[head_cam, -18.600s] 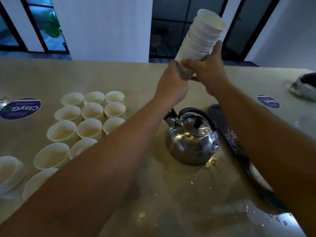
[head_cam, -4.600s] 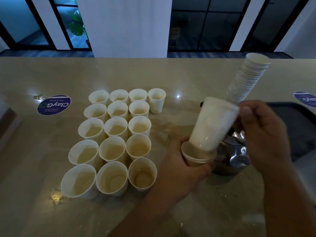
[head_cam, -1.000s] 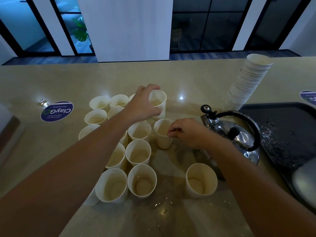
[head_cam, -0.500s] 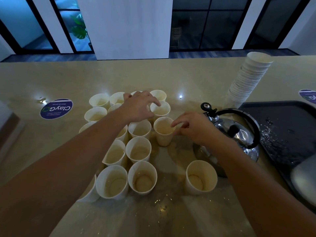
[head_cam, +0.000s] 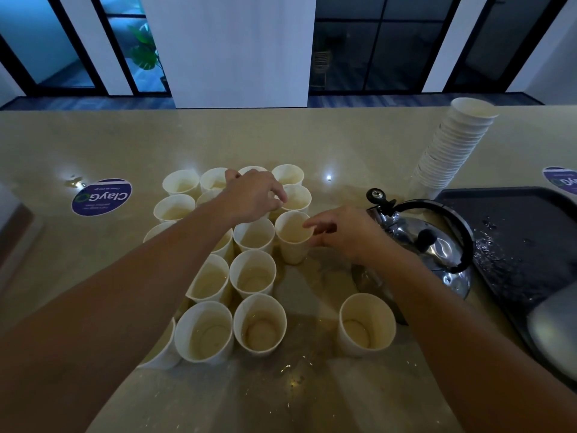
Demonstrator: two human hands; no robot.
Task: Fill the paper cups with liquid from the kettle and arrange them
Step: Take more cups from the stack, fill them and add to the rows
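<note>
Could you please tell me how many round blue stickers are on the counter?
2. The left sticker lies left of the cups; the right sticker, cut by the frame edge, lies beyond the tray. Others may be hidden.

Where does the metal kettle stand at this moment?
In the head view the kettle stands on the counter at the right, behind the right hand, between the grouped cups and the black tray.

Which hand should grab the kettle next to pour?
Probably the right hand. It hovers just beside the kettle, whose handle arches on that side, while the left hand reaches over the far cups.
</note>
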